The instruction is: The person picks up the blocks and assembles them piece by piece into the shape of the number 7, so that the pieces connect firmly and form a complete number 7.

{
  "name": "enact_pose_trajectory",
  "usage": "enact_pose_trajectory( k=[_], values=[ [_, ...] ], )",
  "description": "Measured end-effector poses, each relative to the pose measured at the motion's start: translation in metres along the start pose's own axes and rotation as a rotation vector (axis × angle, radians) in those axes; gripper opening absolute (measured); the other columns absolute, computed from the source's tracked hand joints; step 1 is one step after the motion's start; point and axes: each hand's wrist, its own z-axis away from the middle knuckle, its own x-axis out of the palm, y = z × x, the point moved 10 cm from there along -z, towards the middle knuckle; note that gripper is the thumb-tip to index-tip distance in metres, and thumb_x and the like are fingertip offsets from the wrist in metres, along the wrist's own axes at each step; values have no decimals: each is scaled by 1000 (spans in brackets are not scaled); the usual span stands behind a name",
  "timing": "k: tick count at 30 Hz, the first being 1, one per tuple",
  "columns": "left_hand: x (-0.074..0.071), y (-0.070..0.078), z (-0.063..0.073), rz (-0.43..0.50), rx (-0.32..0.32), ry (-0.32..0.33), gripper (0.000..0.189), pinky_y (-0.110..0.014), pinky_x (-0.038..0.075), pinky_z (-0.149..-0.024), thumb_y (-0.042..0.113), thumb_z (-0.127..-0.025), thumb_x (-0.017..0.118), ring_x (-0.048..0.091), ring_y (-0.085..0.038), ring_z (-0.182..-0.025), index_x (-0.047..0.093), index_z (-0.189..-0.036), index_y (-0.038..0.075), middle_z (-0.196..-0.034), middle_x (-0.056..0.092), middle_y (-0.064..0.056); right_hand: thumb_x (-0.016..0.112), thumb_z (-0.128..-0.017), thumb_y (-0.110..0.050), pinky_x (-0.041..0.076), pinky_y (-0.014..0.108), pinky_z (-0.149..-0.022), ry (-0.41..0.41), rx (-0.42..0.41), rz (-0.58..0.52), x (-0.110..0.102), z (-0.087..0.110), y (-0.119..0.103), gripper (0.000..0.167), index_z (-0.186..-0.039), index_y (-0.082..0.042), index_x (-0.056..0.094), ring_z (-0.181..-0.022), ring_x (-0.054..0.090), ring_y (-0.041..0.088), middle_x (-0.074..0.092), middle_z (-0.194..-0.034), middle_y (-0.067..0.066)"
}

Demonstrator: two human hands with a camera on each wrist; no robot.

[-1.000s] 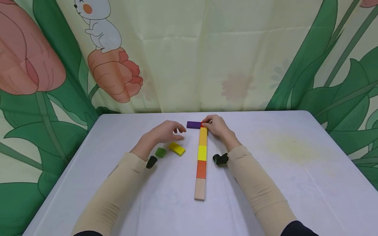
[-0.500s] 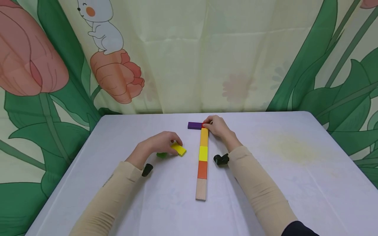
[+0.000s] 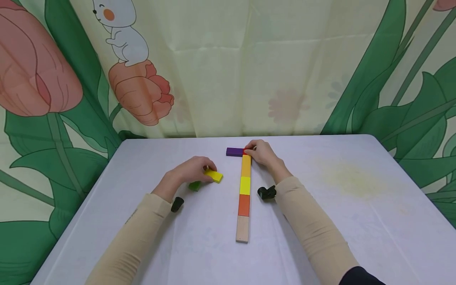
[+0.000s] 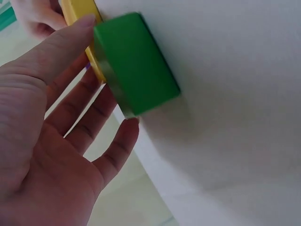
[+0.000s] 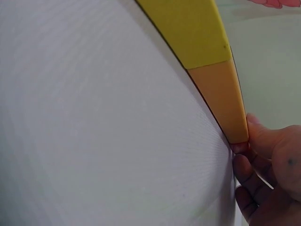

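Observation:
My left hand [image 3: 192, 170] pinches a loose yellow block [image 3: 215, 176] between thumb and fingers, left of the row. A green block [image 4: 136, 63] sits close under that hand, partly covered by it in the head view. At the far end of the row, the thumb and fingers of my right hand [image 3: 264, 153] grip a small red block [image 3: 245, 151], mostly hidden. A purple block [image 3: 234, 152] lies crosswise against the red one's left side. Toward me run an amber block [image 3: 246, 165], a yellow block [image 3: 245, 186], an orange block [image 3: 244, 205] and a plain wooden block [image 3: 242, 229], end to end.
A white cloth covers the table [image 3: 320, 221], with a faint yellowish stain at the right. Behind its far edge hangs a printed curtain [image 3: 221, 87]. Black wrist devices show on each arm, the right one [image 3: 266, 192] near the row.
My left hand has come down and toward me onto the loose yellow block, taken hold of it and turned it slightly. The right hand stays at the red block.

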Motion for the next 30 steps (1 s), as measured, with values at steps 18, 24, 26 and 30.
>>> enact_pose_trajectory(
  k=[18,24,26,30],
  values=[
    [-16,-25,-15,31,-76,69,34,-38,48,-95,21,-89,81,55,-25,-102,73,-120,10,-112,66,-5,65,-100,-17,48,37,-90,4,4,-15,-1,1,1,18,-114,-6,72,-97,54,27,65,-106,10],
    [-22,-30,-27,27,-103,80,34,-37,48,-94,21,-89,81,55,-26,-101,73,-119,9,-111,66,-6,65,-100,-16,49,36,-90,4,8,-21,-1,1,1,18,-114,-6,72,-97,54,27,65,-106,10],
    [-24,-30,-30,20,-103,83,33,-37,48,-94,21,-89,80,55,-26,-101,73,-119,8,-111,67,-6,65,-100,-16,49,35,-89,4,2,-21,-1,1,1,18,-113,-6,72,-97,54,27,65,-106,10],
    [-30,-29,-35,6,-94,94,33,-37,47,-94,20,-88,81,55,-26,-101,74,-118,6,-111,68,-7,65,-100,-15,48,35,-88,6,-12,-14,-1,0,-1,18,-113,-5,72,-96,54,26,65,-105,11]
  ],
)
